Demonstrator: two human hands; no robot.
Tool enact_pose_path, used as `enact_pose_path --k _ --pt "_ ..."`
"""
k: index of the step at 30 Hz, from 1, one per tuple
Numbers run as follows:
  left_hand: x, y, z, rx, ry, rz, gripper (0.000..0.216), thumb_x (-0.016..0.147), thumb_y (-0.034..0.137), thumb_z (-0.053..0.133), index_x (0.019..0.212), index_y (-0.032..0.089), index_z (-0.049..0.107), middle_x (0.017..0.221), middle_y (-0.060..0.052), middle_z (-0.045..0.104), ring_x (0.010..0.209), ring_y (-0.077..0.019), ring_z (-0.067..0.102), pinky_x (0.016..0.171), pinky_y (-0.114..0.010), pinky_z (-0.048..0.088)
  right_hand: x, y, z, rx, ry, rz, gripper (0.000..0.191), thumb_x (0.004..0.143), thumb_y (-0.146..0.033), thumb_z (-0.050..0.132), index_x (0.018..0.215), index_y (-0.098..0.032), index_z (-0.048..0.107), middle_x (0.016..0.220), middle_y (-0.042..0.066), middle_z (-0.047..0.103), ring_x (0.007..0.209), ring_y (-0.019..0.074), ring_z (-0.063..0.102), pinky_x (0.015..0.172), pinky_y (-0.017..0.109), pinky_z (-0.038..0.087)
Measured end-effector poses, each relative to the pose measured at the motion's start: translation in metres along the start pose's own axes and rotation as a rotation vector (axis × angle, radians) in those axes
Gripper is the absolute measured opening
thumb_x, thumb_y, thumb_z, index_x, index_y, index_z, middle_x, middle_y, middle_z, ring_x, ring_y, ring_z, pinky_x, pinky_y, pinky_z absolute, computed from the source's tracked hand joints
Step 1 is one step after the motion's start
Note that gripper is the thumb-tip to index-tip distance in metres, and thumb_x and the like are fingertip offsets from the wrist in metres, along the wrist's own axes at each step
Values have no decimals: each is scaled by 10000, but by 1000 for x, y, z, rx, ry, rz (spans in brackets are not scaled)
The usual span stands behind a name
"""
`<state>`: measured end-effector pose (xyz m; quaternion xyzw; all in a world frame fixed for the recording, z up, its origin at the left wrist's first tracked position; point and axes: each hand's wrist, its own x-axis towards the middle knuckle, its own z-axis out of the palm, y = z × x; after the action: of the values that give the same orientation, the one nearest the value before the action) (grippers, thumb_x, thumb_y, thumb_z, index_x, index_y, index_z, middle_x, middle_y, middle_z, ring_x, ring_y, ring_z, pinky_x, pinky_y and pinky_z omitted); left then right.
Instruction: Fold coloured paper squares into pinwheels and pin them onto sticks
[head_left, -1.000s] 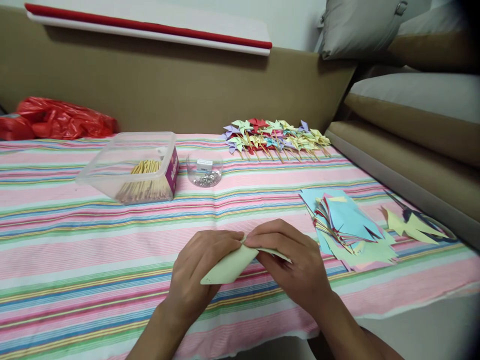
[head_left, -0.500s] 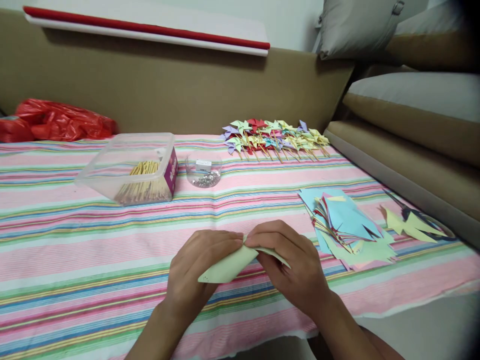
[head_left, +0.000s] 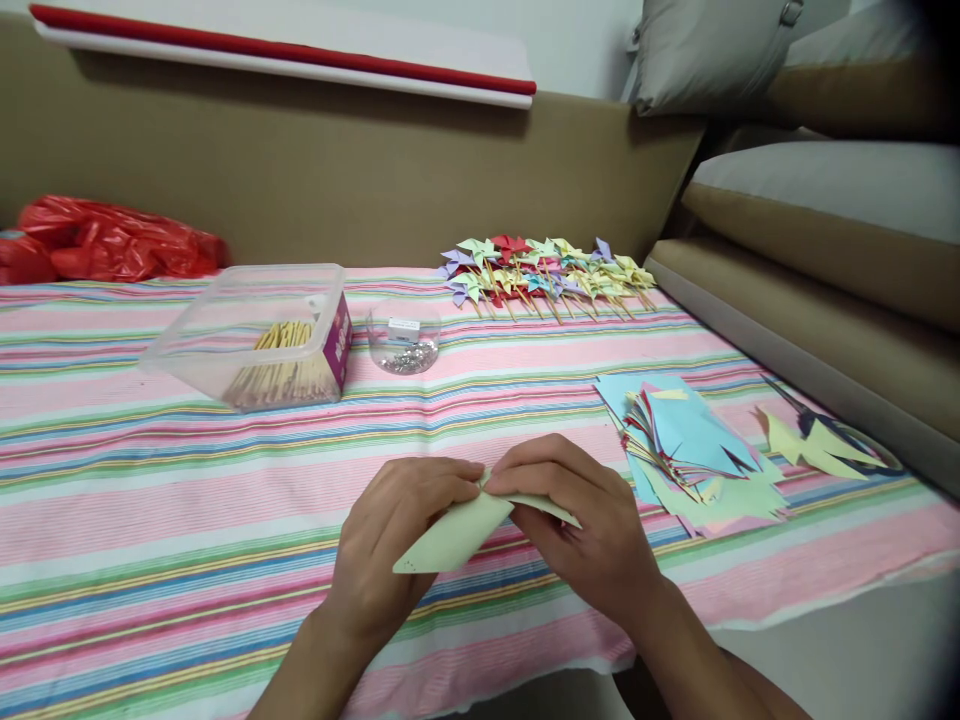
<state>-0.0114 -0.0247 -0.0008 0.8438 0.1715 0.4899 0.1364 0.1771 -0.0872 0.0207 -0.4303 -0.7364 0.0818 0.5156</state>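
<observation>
A pale green piece of paper (head_left: 456, 535) is held in the air between both hands, above the near part of the striped cloth. My left hand (head_left: 397, 530) is closed on its left side, with the fingertips at the upper middle. My right hand (head_left: 581, 520) pinches the right side, its fingertips almost meeting the left ones. The paper is bent, and small dark dots show at its lower left corner. Both thumbs are mostly hidden. Right of the hands lies a pile of cut coloured paper (head_left: 690, 435).
On the striped cloth (head_left: 187, 500) stand a clear plastic box (head_left: 225, 310) of wooden sticks and a round clear dish (head_left: 405, 350) of small metal pieces. Paper pinwheels (head_left: 547, 275) lie at the back. Scissors (head_left: 862, 445) lie by green scraps (head_left: 814, 447) at right, near cushions (head_left: 825, 220).
The view has shifted slightly. Both hands keep hold of the green paper in nearly the same pose; its lower left corner sits a little lower.
</observation>
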Motion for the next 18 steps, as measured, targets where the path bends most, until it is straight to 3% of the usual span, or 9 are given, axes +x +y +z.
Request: enact_pose_path --k 5,9,14,18 --pt "1 -1 0 -12 -51 -46 229 875 47 619 1052 191 599 1066 -71 729 998 -187 673 867 -316 508 0 2 -3 97 -55 124 237 897 -57 592 1020 -233 690 986 38 656 897 162 664 752 292 553" --pt "1 -6 1 -52 -92 -132 240 914 44 528 1061 215 612 1015 -40 740 956 -169 679 829 -294 521 2 8 2 181 -111 269 224 914 -74 564 1003 -244 678 977 34 629 856 153 632 627 256 492" --pt "-5 -8 8 -105 -50 -302 225 935 93 560 1099 222 645 1034 -41 735 995 -176 689 854 -298 546 6 11 11 203 -100 323 108 958 -182 552 978 -222 650 975 45 626 835 159 606 615 258 460" --pt "-5 -6 2 -58 8 -411 276 957 197 579 1231 215 596 1221 -89 692 1155 -209 642 977 -368 517 11 13 13 191 -29 349 89 956 -243 566 956 -203 646 950 41 631 600 107 505 510 236 405"
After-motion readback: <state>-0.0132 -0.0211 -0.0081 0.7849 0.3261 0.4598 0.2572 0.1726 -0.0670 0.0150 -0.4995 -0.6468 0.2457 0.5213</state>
